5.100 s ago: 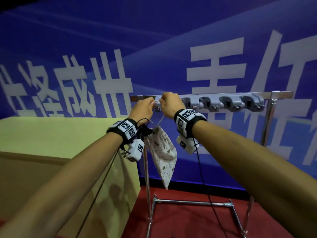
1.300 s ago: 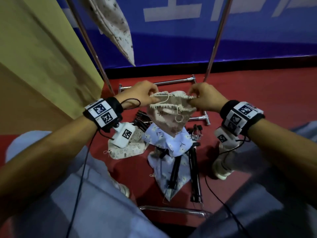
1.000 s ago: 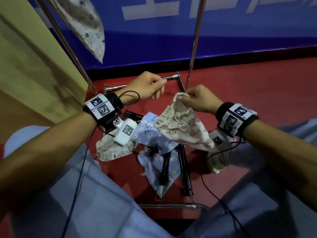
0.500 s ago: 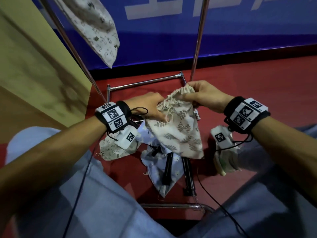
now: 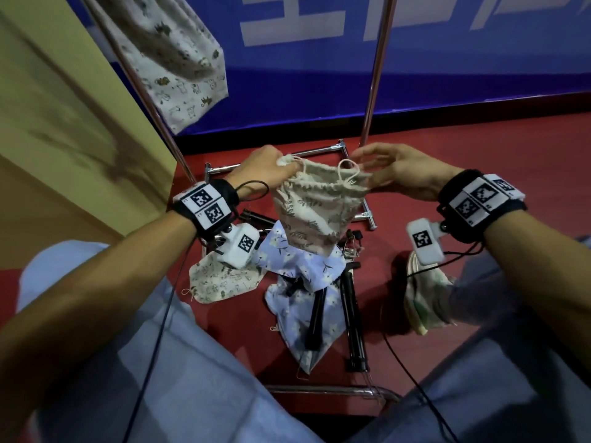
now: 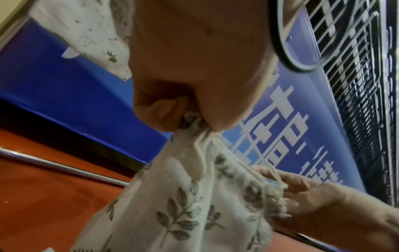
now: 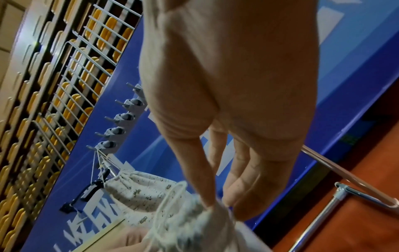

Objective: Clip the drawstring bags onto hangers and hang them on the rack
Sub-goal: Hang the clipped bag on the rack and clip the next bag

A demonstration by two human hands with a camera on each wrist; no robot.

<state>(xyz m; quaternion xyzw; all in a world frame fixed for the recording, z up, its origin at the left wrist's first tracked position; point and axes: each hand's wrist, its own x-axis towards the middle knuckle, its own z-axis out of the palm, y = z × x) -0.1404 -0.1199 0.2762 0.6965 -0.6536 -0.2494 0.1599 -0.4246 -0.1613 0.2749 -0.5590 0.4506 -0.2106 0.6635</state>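
Observation:
A cream leaf-print drawstring bag (image 5: 315, 215) hangs between my two hands above the floor. My left hand (image 5: 281, 164) pinches the left end of its gathered top, shown close in the left wrist view (image 6: 190, 119). My right hand (image 5: 361, 169) pinches the right end by the cord loops, thumb against fingers (image 7: 208, 208). Another cream printed bag (image 5: 179, 59) hangs from the rack at upper left. A blue floral bag (image 5: 303, 266) and a cream printed bag (image 5: 220, 279) lie on the red floor over black clip hangers (image 5: 351, 314).
The rack's chrome posts (image 5: 374, 75) and base bars (image 5: 319, 151) stand just behind my hands. A row of grey hooks (image 7: 121, 117) lines the rack's top bar. A yellow-green table (image 5: 64, 107) is at the left. My knees and a shoe (image 5: 425, 295) frame the pile.
My hands have moved apart and stretched the leaf-print bag's top wide between them. Five seconds ago they were up at the rack hanging the first bag.

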